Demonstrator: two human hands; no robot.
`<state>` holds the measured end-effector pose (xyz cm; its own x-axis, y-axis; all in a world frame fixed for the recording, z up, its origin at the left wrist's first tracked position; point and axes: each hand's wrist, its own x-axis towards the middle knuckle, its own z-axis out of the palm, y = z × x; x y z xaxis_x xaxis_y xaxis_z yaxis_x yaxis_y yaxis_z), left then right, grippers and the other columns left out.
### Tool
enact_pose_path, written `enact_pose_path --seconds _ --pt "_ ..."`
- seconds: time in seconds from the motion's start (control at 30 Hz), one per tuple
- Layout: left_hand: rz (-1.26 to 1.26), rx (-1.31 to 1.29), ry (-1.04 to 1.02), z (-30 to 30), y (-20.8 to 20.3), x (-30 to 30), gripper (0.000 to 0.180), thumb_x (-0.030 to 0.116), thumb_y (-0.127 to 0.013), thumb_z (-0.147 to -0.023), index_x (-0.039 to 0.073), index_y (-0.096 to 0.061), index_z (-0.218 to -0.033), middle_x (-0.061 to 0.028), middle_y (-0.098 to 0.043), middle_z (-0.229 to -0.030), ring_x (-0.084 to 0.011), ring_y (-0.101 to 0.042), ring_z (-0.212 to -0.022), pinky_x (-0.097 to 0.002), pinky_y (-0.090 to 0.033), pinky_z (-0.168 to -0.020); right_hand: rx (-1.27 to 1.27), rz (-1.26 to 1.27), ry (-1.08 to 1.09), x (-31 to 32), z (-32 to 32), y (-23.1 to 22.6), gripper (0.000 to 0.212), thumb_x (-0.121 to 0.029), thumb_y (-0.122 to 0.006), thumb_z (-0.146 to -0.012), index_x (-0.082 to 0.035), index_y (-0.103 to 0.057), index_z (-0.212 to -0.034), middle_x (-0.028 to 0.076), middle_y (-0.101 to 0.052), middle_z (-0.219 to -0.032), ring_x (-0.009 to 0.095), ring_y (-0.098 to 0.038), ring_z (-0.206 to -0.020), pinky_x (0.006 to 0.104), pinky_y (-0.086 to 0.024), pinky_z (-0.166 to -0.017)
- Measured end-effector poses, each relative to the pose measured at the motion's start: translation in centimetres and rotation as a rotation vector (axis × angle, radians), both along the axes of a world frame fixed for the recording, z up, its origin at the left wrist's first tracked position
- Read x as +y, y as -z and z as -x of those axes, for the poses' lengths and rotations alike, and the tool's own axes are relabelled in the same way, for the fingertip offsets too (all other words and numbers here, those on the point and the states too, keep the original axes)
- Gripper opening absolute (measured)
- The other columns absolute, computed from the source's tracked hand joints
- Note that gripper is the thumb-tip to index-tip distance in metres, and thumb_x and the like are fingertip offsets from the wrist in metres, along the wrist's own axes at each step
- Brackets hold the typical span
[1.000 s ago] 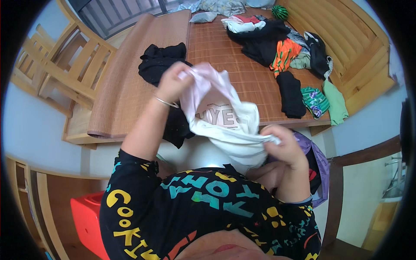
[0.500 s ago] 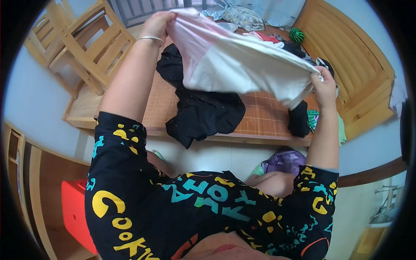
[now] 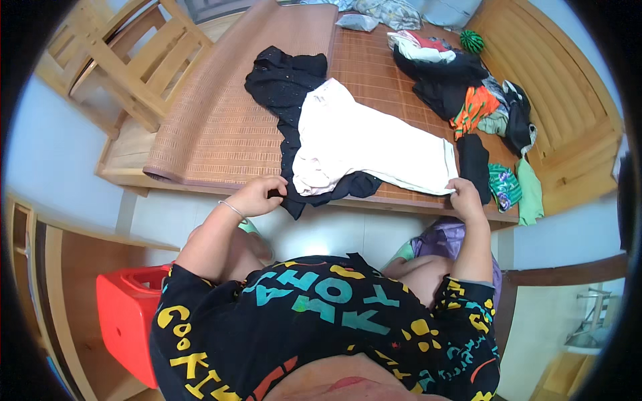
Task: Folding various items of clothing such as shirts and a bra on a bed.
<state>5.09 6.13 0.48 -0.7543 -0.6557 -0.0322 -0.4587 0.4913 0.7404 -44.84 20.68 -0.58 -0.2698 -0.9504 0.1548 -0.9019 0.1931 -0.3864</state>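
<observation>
A white garment with a faint pink tint lies spread over a black speckled garment on the mat-covered bed. My right hand pinches the white garment's near right corner at the bed's front edge. Next to the black cloth's left edge is my left hand, its thumb and forefinger curved with a gap between them. Its fingertips touch or nearly touch the black cloth, and they are apart from the white garment. Just right of the white garment lies a rolled black cloth.
A clothes heap with an orange piece lies at the back right, near a green striped ball. A patterned green bundle sits by the headboard. Wooden chairs stand left; a red stool is lower left.
The white garment, held up and stretched between both hands before, now lies flat on the black one. Both hands have come down toward me; the left has left the white garment.
</observation>
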Motion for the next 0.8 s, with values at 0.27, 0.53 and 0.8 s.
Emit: enact_pose_path --seconds 0.27,0.53,0.8 --pt "0.166 -0.009 -0.230 4.4 -2.3 0.0 0.022 0.024 -0.067 -0.081 0.002 -0.063 -0.082 -0.0092 -0.061 -0.076 -0.0172 -0.057 -0.067 -0.0307 -0.046 -0.060 -0.144 -0.251 -0.005 0.2 -1.6 -1.3 0.024 0.002 -0.058 -0.061 -0.004 -0.067 -0.083 0.018 -0.064 -0.087 0.033 -0.061 -0.087 0.0347 -0.047 -0.078" --pt "0.853 0.198 -0.208 8.7 -1.0 -1.0 0.018 0.018 -0.065 -0.074 0.004 -0.064 -0.085 -0.0112 -0.060 -0.076 -0.0287 -0.058 -0.078 -0.0395 -0.047 -0.072 -0.062 -0.250 -0.009 0.6 -2.5 -1.7 0.022 0.003 -0.056 -0.063 -0.004 -0.067 -0.081 0.017 -0.064 -0.087 0.033 -0.061 -0.086 0.0357 -0.047 -0.077" --pt "0.961 0.185 -0.144 6.6 -6.4 -0.6 0.017 0.001 -0.058 -0.066 0.006 -0.062 -0.082 -0.0126 -0.061 -0.079 -0.0326 -0.057 -0.081 -0.0414 -0.044 -0.071 -0.205 -0.223 -0.062 1.2 -0.9 -0.7 0.024 0.003 -0.059 -0.064 -0.004 -0.067 -0.085 0.014 -0.062 -0.104 0.027 -0.060 -0.093 0.0308 -0.046 -0.082"
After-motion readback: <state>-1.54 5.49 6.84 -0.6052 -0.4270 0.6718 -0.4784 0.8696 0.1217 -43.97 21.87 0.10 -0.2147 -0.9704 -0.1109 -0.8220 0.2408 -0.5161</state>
